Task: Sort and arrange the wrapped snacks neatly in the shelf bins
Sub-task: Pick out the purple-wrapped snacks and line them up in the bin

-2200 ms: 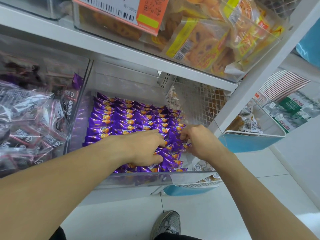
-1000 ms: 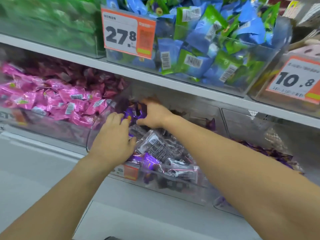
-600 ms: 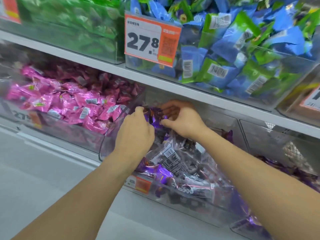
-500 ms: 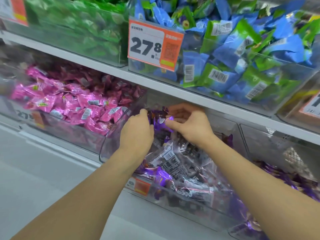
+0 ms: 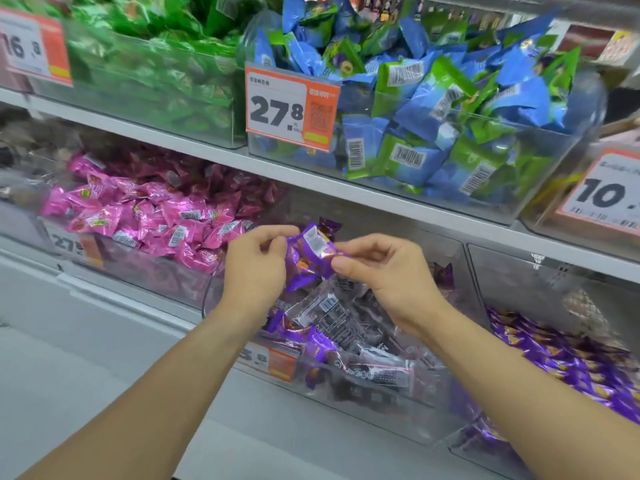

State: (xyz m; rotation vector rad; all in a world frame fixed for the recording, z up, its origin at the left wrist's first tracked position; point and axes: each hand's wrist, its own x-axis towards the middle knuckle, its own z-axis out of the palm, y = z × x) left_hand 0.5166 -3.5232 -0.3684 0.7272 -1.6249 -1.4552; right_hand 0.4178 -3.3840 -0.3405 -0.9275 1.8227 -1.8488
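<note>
Since half a second ago I see both hands have drawn back out of the clear bin [image 5: 381,407] and lifted a purple snack packet [image 5: 308,258] above its mixed contents. My left hand [image 5: 256,268] pinches the packet's edge at 9 o'clock, fingers [image 5: 277,233] curled over its top; my right hand [image 5: 391,275] pinches the opposite edge at 3 o'clock between thumb and forefinger. The packet hangs between the two hands, just above the bin's pile of clear-wrapped dark snacks [image 5: 332,313] and a few more purple ones. It is shiny purple foil, crinkled, with a white patch near its top and an orange mark on its face. At 9 o'clock of the hands lies a bin of pink packets [image 5: 145,216]; at 4 o'clock, a bin of purple packets [image 5: 571,362]. At 12 o'clock hangs a price tag [image 5: 291,109] reading 27.8.
</note>
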